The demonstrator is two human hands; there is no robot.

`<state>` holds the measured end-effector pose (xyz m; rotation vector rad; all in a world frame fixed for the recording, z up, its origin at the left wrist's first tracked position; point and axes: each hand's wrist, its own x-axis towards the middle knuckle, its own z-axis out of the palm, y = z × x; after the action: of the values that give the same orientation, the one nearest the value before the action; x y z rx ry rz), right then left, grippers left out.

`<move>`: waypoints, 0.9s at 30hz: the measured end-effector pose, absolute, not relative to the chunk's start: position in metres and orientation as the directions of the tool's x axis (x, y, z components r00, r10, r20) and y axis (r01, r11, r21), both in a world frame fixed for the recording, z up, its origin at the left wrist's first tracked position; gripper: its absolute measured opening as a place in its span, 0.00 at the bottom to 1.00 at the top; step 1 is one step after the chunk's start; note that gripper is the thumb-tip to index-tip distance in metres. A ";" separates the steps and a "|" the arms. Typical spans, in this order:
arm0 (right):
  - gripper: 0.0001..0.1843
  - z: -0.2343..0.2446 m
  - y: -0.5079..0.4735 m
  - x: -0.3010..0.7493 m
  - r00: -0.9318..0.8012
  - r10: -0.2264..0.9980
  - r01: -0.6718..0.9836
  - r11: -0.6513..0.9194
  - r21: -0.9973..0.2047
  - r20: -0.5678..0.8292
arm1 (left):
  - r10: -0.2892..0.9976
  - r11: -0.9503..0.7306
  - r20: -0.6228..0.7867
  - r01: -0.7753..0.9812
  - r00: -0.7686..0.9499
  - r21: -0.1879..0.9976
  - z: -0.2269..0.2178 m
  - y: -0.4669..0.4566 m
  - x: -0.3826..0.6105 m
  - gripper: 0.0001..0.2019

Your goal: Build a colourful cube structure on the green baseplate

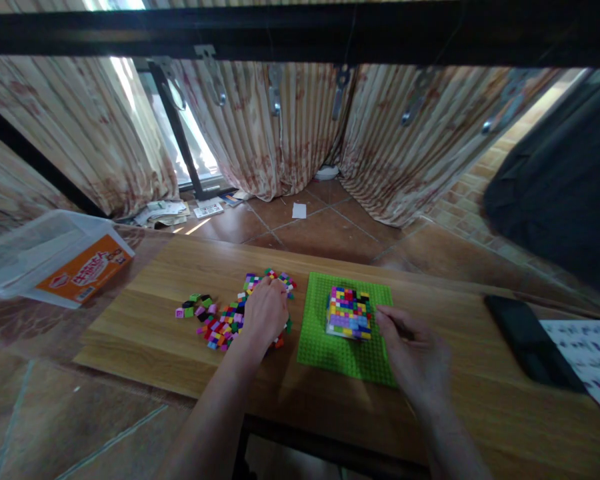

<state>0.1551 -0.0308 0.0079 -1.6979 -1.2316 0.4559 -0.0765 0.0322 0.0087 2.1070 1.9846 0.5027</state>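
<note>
My left hand (pixel 267 308) reaches down over a pile of small multicoloured toy bricks (pixel 225 323). Its fingers bend into the bricks, and their tips are hidden from me. On a green studded baseplate (pixel 315 340) stands a block-shaped build of toy bricks (pixel 350 313), with pink, yellow, purple, blue and other colours on top. My right hand (pixel 417 350) is at the plate's right side, close beside the build. Its thumb and forefinger are drawn together in a pinch; whatever may be between them is too small to make out.
Black, green and pink bricks (pixel 196 305) lie loosely left of the pile on the wooden table (pixel 145 300). A clear plastic box (pixel 55 257) with an orange label stands at the far left. At right are a black phone (pixel 530 340) and a printed sheet (pixel 587 353).
</note>
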 end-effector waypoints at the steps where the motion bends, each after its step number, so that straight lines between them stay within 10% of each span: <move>1: 0.15 0.007 -0.031 0.155 0.418 0.881 0.521 -0.033 -0.853 0.222 | 0.994 -0.071 0.103 0.906 0.030 0.418 0.010 0.033 -0.076 0.10; 9: 0.12 0.014 -0.035 0.137 0.302 0.928 0.419 0.078 -0.904 0.220 | 0.983 0.086 -0.108 0.148 0.150 0.985 0.025 0.023 -0.058 0.07; 15: 0.12 0.021 -0.039 0.124 0.109 0.977 0.236 0.153 -0.960 0.182 | 0.875 0.328 -0.210 -0.217 0.436 0.919 0.033 0.004 -0.032 0.12; 27: 0.06 0.021 -0.038 0.131 0.143 0.984 0.025 0.102 -0.994 0.105 | 0.870 0.307 -0.184 -0.210 0.457 0.928 0.027 0.004 -0.018 0.13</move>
<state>0.1307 -0.0377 0.0211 -1.2104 -1.1625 1.0187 -0.0182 0.0044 0.0273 1.0038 0.8012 0.8255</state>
